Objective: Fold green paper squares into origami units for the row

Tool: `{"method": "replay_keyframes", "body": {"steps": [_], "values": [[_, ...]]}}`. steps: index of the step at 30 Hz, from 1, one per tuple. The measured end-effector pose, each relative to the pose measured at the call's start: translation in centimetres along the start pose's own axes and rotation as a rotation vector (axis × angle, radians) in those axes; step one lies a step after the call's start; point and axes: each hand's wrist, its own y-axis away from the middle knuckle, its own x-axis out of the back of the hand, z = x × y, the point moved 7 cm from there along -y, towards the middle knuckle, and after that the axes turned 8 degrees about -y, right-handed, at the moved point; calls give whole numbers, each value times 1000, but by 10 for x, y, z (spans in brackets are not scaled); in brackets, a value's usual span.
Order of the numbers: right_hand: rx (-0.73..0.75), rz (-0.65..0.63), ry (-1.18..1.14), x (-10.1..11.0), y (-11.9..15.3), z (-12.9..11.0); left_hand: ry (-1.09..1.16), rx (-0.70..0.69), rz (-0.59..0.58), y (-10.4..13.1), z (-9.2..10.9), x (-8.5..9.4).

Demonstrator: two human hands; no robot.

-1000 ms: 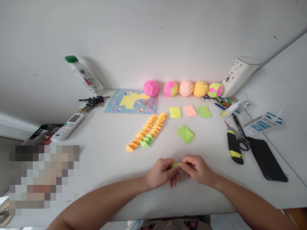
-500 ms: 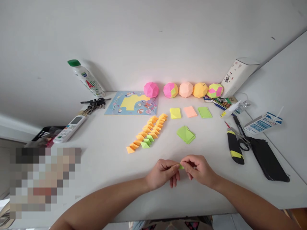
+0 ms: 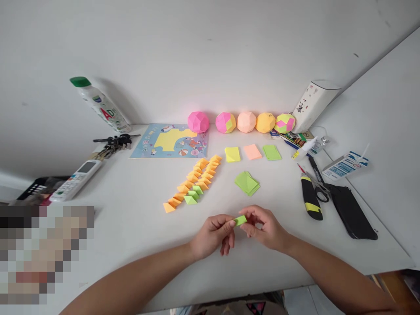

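Observation:
A small folded green paper strip (image 3: 240,220) is pinched at its left end by my left hand (image 3: 213,236). Around its right end, my right hand (image 3: 265,229) has thumb and fingers apart, at or very near the paper. Beyond the hands lies a fanned stack of green sheets (image 3: 246,183). To its left are two slanting rows of folded orange pieces (image 3: 193,176), with several folded green pieces (image 3: 191,199) at the near end. Yellow (image 3: 232,154), peach (image 3: 252,152) and green (image 3: 272,152) paper stacks sit farther back.
Several faceted paper balls (image 3: 198,122) line the wall beside a blue picture board (image 3: 147,142). Bottle (image 3: 105,107) and remote (image 3: 77,179) stand left; cutter (image 3: 311,197), scissors (image 3: 321,194), glue (image 3: 303,149), carton (image 3: 346,165) and black pouch (image 3: 354,212) are right.
The fingers of my right hand have spread from their pinch, and more of the green strip shows. The camera view has shifted, so the table's things appear farther left.

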Motion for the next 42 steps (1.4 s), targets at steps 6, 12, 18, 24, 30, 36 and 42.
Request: {"method": "replay_keyframes", "body": {"steps": [6,12,18,24,30,36,42], "values": [[-100,1,-46,-1,-1,5,95,-54,-66,-3,0,-1],[-68,35,16,4,-1,6,111,-68,-109,-4,1,-2],[164,58,228,6,-2,-10,99,-46,-100,-4,1,-3],[219,55,233,5,-2,-12,84,-29,-109,-4,1,-3],[99,95,193,10,-5,-8,63,-44,-68,-4,4,-4],[46,119,166,12,-5,-2,-107,-129,-5,1,11,-5],[44,154,201,14,-5,-1,-160,-185,29,2,16,-6]]}}
